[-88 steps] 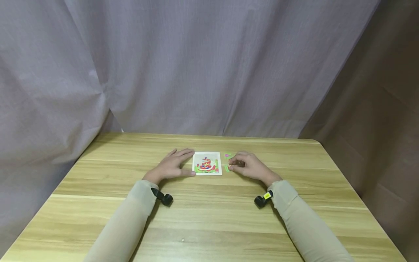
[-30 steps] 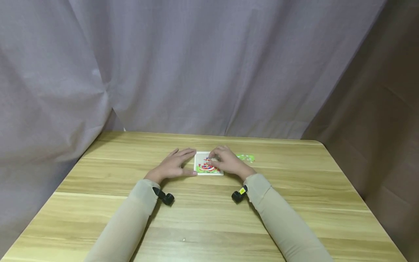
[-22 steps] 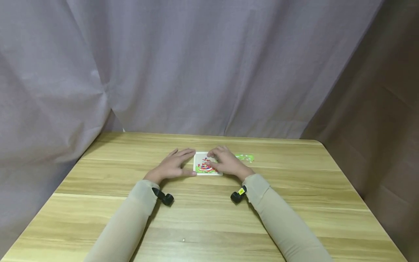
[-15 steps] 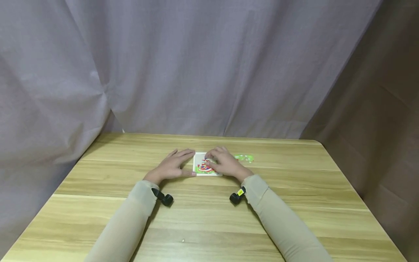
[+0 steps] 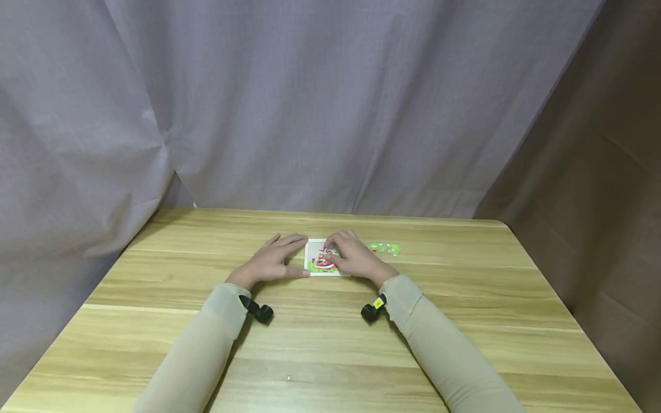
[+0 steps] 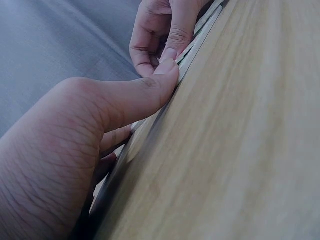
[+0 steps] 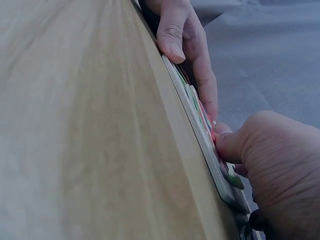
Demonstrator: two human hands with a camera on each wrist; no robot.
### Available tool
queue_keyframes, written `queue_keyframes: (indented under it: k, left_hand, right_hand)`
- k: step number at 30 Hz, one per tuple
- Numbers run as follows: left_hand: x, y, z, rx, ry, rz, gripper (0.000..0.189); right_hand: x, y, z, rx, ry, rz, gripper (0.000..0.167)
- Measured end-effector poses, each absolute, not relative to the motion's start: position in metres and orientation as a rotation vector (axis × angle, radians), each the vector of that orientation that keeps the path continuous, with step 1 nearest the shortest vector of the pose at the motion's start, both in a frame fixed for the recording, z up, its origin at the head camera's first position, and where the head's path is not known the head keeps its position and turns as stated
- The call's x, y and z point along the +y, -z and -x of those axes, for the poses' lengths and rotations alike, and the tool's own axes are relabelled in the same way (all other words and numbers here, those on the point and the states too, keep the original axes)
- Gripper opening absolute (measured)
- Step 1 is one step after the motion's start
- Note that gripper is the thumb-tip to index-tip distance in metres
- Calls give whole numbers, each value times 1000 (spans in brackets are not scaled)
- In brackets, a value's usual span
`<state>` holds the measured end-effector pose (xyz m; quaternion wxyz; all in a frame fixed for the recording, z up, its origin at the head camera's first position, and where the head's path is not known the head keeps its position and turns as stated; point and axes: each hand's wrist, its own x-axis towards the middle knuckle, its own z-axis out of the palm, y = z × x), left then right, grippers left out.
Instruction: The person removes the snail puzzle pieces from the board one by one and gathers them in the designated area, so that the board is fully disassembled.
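Observation:
A small jigsaw puzzle tray with a white frame lies on the table, its lower part filled with red, blue and green pieces and its upper part bare grey. My left hand rests at the tray's left side, thumb at the near corner and straight fingers at the far corner. Over the tray's right half, my right hand pinches a puzzle piece between thumb and fingers, low against the picture. In the right wrist view the thumb sits on a red part of the pieces. The fingers hide most of the held piece.
Green loose puzzle pieces with white spots lie right of the tray, partly behind the right hand. The wooden table ends at a grey curtain. A brown curtain hangs on the right.
My right hand has moved left from the loose pieces to the tray with a piece. Lately it has shifted only slightly there. My left hand has stayed at the tray's left edge.

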<state>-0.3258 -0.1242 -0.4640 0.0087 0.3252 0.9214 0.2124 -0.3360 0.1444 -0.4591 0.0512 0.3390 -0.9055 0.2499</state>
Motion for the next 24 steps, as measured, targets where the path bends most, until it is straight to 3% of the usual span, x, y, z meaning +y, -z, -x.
queue_keyframes:
  k: [24]
  left_hand:
    - [-124, 464, 326, 2882, -638, -1015, 99]
  right_hand:
    - [153, 464, 343, -2627, -862, -1131, 34]
